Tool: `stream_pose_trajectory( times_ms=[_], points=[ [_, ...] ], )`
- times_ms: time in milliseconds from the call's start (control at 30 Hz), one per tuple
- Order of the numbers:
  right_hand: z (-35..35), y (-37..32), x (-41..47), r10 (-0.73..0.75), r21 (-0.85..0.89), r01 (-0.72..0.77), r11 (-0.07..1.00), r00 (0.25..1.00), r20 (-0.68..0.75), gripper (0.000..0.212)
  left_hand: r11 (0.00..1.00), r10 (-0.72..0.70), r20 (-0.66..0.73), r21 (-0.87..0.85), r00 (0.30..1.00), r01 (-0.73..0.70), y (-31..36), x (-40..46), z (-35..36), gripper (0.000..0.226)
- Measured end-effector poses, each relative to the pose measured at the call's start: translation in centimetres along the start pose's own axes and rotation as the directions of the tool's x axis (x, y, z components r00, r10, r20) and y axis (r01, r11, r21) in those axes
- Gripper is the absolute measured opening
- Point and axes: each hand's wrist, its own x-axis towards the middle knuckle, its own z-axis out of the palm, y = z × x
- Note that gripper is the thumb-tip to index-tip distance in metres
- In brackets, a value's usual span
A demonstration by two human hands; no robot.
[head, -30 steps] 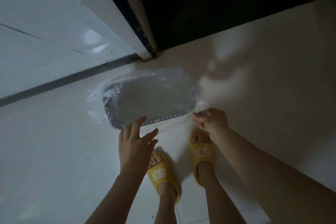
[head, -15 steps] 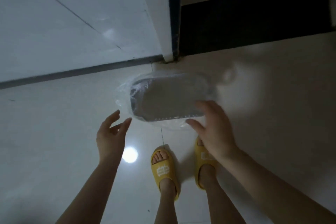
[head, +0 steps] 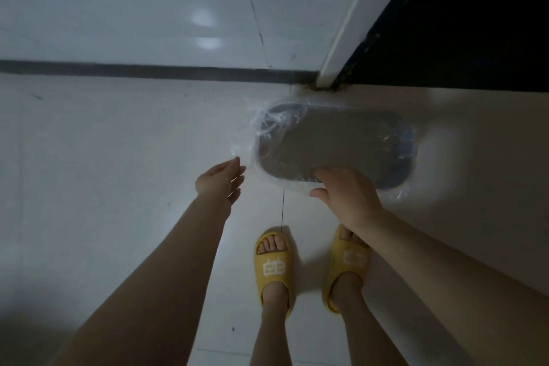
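Note:
A grey oval tray (head: 332, 145) wrapped in clear plastic film (head: 258, 125) hangs above the floor near a wall corner. My right hand (head: 347, 196) grips its near edge, fingers on top and thumb below. My left hand (head: 221, 180) hovers just left of the tray with its fingers straight, holding nothing; its fingertips reach close to the loose film at the tray's left end.
My feet in yellow slippers (head: 273, 267) stand on the pale tiled floor right below the tray. A white tiled wall with a dark baseboard (head: 148, 70) runs across ahead. A white door frame (head: 341, 47) and a dark opening (head: 460, 44) lie at the upper right.
My left hand let go of the tray and moved left, then came back toward it. My right hand shifted from pinching the film at the corner to gripping the tray's edge. The view swung left.

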Motion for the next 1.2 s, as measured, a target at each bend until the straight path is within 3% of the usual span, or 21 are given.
stream_pose_trajectory(
  times_ms=[133, 333, 467, 533, 600, 633, 667, 700, 733, 800, 833, 867, 933, 1067, 1200],
  points=[
    [0.9, 0.3, 0.7, -0.008, -0.146, 0.008, 0.989, 1.0, -0.001, 0.025, 0.993, 0.072, -0.038, 0.098, 0.997, -0.068, -1.7, 1.2, -1.9, 0.007],
    [1.7, 0.7, 1.3, -0.005, -0.25, 0.002, 0.968, 1.0, -0.01, 0.012, 0.994, 0.083, -0.074, 0.079, 0.994, -0.077, -3.0, 2.4, -0.6, 0.011],
    [1.6, 0.9, 1.1, -0.02, -0.186, 0.021, 0.982, 1.0, 0.01, 0.017, 0.997, 0.077, -0.023, 0.008, 0.997, -0.076, -2.6, 2.3, -0.1, 0.008],
    [0.7, 1.0, 0.7, -0.018, -0.097, 0.018, 0.995, 1.0, -0.001, 0.032, 0.992, 0.107, -0.025, -0.061, 0.994, -0.108, -2.1, 2.0, -0.5, 0.031],
    [-0.9, 1.1, -0.2, -0.036, 0.039, 0.038, 0.999, 0.998, -0.058, 0.052, 0.968, 0.246, -0.117, -0.029, 0.962, -0.251, -1.4, 1.0, -1.1, 0.043],
    [-2.0, 1.3, -0.8, -0.048, 0.104, 0.058, 0.993, 0.995, -0.09, 0.061, 0.918, 0.396, -0.146, 0.088, 0.907, -0.387, -1.1, 0.3, -1.4, 0.044],
    [-3.2, 1.6, -1.3, -0.059, 0.141, 0.076, 0.987, 0.991, -0.122, 0.071, 0.801, 0.579, -0.096, 0.253, 0.809, -0.543, -0.7, -0.5, -1.6, 0.045],
    [-4.3, 2.1, -1.6, -0.07, 0.147, 0.092, 0.985, 0.986, -0.151, 0.082, 0.603, 0.74, 0.042, 0.401, 0.672, -0.69, -0.3, -1.3, -1.6, 0.052],
    [-5.2, 2.8, -1.6, -0.082, 0.12, 0.102, 0.987, 0.983, -0.163, 0.094, 0.368, 0.814, 0.241, 0.49, 0.529, -0.79, 0.2, -2.0, -1.4, 0.063],
    [-6.9, 4.4, -1.3, -0.073, 0.017, 0.076, 0.997, 0.989, -0.125, 0.119, -0.077, 0.702, 0.635, 0.516, 0.321, -0.853, 1.0, -2.6, 0.0, 0.096],
    [-7.5, 5.1, -0.9, -0.043, -0.034, 0.041, 0.999, 0.996, -0.083, 0.128, -0.237, 0.595, 0.756, 0.491, 0.274, -0.838, 1.4, -2.7, 1.0, 0.111],
    [-7.9, 5.8, -0.6, -0.009, -0.081, 0.006, 0.997, 0.999, -0.04, 0.136, -0.341, 0.502, 0.824, 0.469, 0.265, -0.814, 1.9, -2.7, 2.1, 0.122],
    [-8.1, 7.0, 0.1, 0.035, -0.153, -0.029, 0.988, 0.999, 0.036, 0.145, -0.438, 0.403, 0.864, 0.471, 0.301, -0.766, 2.7, -1.9, 3.8, 0.135],
    [-7.4, 8.6, 0.5, 0.015, -0.193, 0.008, 0.981, 0.993, 0.114, 0.151, -0.464, 0.365, 0.824, 0.565, 0.433, -0.683, 4.1, 0.2, 5.5, 0.148],
    [-6.8, 9.2, 0.4, -0.042, -0.153, 0.057, 0.987, 0.994, 0.098, 0.152, -0.493, 0.28, 0.83, 0.555, 0.482, -0.67, 4.7, 1.3, 5.5, 0.154]
  ],
)
